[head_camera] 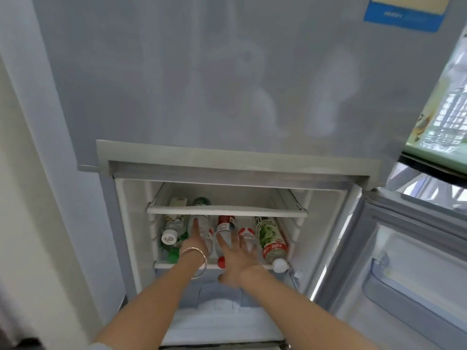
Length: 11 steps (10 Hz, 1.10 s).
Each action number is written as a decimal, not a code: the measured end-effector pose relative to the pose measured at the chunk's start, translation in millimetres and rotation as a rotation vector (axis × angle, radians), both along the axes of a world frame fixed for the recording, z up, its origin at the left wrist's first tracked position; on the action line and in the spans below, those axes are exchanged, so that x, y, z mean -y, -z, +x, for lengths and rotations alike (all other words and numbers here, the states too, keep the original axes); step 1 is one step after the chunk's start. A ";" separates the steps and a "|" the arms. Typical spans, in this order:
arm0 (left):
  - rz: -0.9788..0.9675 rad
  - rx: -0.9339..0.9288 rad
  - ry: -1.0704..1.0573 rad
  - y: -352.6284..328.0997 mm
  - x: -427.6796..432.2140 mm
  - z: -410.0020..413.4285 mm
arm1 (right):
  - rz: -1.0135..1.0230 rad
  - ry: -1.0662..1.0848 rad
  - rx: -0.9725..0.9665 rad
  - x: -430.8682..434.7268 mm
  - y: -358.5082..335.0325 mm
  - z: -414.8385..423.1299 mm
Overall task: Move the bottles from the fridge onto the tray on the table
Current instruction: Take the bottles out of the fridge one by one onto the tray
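Fridge (131,223) stood open. Its lower shelf (166,265) held clear plastic bottles lying on their sides, caps toward the front edge, with a green-labelled bottle (271,242) at the right edge. My left hand (195,241), fingers straight and released, touched a clear bottle (204,224) left of middle. My right hand (236,256), fingers spread and released, lay over a red-labelled bottle (226,223) mid-shelf.

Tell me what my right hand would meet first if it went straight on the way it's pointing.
Probably the red-labelled bottle lying on the fridge shelf: the right hand spreads its fingers over it, though whether they touch is unclear.
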<state>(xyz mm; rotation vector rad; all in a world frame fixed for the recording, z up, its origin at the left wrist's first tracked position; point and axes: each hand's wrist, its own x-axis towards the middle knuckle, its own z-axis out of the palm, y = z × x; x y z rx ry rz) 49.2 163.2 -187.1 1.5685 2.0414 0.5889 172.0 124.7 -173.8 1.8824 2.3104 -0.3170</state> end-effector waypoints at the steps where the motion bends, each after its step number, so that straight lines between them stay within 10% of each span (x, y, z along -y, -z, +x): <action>1: 0.010 -0.053 0.031 -8.3 0.4 1.6 | 0.003 -0.004 -0.010 2.5 -3.2 1.7; 3: 0.182 -0.356 0.157 -37.0 16.6 14.2 | 0.031 -0.020 -0.027 11.8 -20.0 8.6; 9: 0.517 -0.522 0.048 -168.4 136.1 53.3 | -0.128 -0.213 -0.072 84.6 -125.5 57.1; 11: 0.679 -0.588 0.007 -273.3 181.1 119.6 | -0.646 -0.138 -0.581 121.5 -213.7 115.4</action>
